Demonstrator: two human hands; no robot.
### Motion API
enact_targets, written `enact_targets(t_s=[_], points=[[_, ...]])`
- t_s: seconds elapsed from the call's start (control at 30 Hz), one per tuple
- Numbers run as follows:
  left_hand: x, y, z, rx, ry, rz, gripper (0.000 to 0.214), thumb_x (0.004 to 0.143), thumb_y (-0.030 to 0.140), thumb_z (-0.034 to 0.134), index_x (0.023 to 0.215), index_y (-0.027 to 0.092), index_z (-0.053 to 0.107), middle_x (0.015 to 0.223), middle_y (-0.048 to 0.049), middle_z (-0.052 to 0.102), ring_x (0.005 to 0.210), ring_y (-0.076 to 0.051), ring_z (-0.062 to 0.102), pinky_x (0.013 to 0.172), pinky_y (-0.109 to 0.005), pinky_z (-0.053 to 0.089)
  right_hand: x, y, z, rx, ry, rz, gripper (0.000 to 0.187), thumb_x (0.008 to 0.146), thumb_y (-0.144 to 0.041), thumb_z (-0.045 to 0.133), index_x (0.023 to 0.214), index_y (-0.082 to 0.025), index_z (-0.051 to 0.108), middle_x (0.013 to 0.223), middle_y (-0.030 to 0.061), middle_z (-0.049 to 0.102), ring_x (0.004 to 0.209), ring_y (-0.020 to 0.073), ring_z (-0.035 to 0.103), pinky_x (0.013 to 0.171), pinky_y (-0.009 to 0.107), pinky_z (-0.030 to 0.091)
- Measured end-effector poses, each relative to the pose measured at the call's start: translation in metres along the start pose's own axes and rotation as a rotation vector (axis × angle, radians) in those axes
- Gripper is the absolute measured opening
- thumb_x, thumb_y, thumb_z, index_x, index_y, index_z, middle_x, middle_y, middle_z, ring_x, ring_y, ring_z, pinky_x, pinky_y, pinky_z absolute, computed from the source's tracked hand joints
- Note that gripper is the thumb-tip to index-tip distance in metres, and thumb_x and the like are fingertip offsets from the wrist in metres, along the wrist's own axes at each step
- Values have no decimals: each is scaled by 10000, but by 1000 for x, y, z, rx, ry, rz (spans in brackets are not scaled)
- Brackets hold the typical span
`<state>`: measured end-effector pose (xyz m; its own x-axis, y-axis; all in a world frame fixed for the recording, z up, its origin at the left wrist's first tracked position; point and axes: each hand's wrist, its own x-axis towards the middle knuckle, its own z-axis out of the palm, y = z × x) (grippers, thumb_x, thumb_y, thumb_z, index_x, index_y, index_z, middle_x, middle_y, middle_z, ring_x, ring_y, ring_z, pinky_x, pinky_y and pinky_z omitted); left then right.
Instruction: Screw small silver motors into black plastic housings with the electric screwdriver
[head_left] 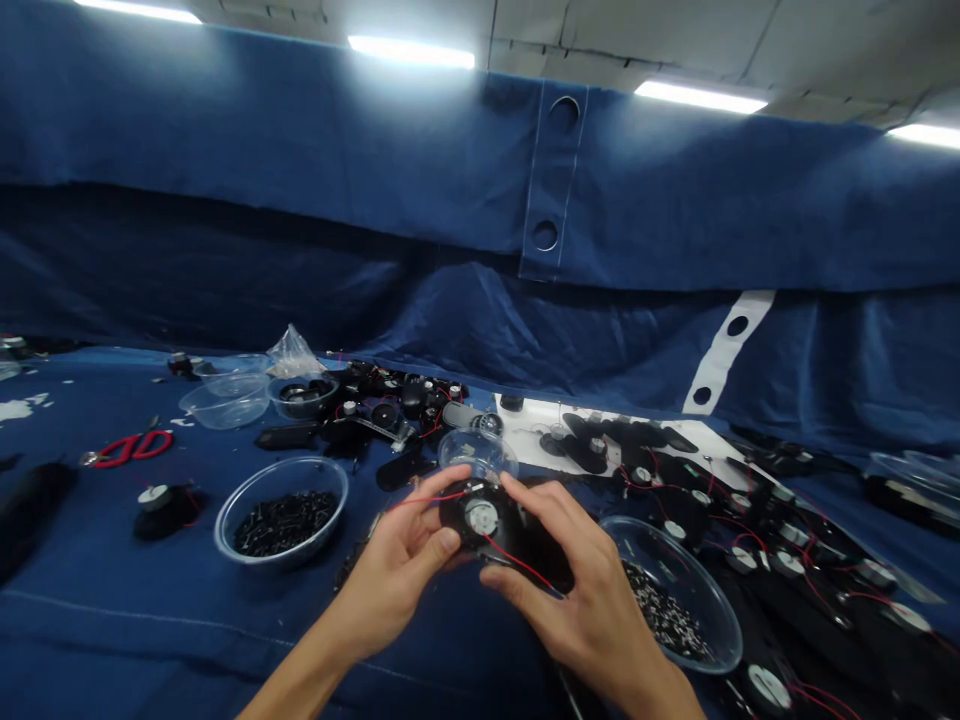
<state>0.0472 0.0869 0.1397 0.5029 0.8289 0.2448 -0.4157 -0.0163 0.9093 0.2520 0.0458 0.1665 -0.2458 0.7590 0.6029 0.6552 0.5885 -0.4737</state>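
Observation:
Between both hands, over the near middle of the table, is a black plastic housing with a round silver motor facing up and red wires trailing from it. My left hand grips its left end, thumb on top near the motor. On the other end my right hand is closed, with thumb and fingers at the near and far edges. Left of my hands stands a clear bowl of small black pieces. Partly behind my right forearm is another clear bowl of small screws.
Red-handled scissors and a black part with a silver motor lie at left. Many similar motor parts with red wires crowd the right side. Clear bowls, a plastic bag and a white sheet sit farther back, before a blue curtain.

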Motion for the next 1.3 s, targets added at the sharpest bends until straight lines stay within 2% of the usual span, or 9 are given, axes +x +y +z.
enact_targets(t_s=[0.23, 0.37, 0.53, 0.7, 0.9, 1.07, 1.3], points=[[0, 1, 3, 59, -3, 56, 504, 993, 306, 608, 1478, 280, 472, 1261, -95, 718, 1128, -210, 671, 975, -301, 502, -2, 1, -1, -12, 18, -1, 637, 890, -421, 746, 1454, -318, 470, 1209, 54, 626, 1077, 217, 629, 891, 360, 547], [-1, 3, 4, 51, 1, 42, 526, 975, 301, 637, 1477, 281, 479, 1173, -82, 751, 958, -169, 692, 826, -247, 520, -4, 1, 1, -75, 53, -74, 628, 899, -400, 737, 1450, -296, 453, 1275, 72, 632, 1163, 248, 612, 952, 393, 534], [-2, 3, 3, 88, 26, 46, 522, 968, 302, 650, 1464, 261, 494, 1134, -79, 762, 910, -151, 680, 781, -217, 509, -4, 3, 4, -73, 39, -63, 596, 908, -402, 723, 1432, -294, 461, 1266, 73, 636, 1159, 259, 608, 958, 418, 532], [-4, 5, 4, 98, 9, 22, 510, 987, 305, 623, 1473, 281, 472, 1189, -71, 753, 967, -150, 687, 875, -239, 521, -5, 2, 3, 9, 7, 27, 615, 888, -414, 747, 1432, -320, 476, 1254, 48, 620, 1145, 236, 605, 962, 391, 527], [-5, 3, 5, 86, -1, 11, 504, 993, 314, 608, 1475, 282, 464, 1284, -90, 722, 1163, -226, 672, 971, -296, 520, -8, 2, 3, 59, 41, 26, 624, 865, -398, 778, 1421, -308, 510, 1204, 48, 631, 1091, 222, 621, 921, 366, 537], [-6, 2, 6, 81, 4, -1, 518, 989, 308, 614, 1480, 283, 452, 1283, -97, 723, 1168, -241, 678, 960, -299, 529, -10, 4, 4, 74, 63, 20, 663, 854, -399, 791, 1441, -327, 491, 1247, 47, 624, 1145, 226, 610, 970, 367, 521], [-10, 6, 6, 134, 5, 16, 506, 987, 321, 615, 1469, 278, 467, 1231, -88, 748, 1112, -236, 699, 980, -324, 526, -11, 7, 3, 187, 38, 59, 663, 835, -396, 811, 1426, -341, 516, 1227, 37, 622, 1118, 217, 623, 950, 346, 532]])
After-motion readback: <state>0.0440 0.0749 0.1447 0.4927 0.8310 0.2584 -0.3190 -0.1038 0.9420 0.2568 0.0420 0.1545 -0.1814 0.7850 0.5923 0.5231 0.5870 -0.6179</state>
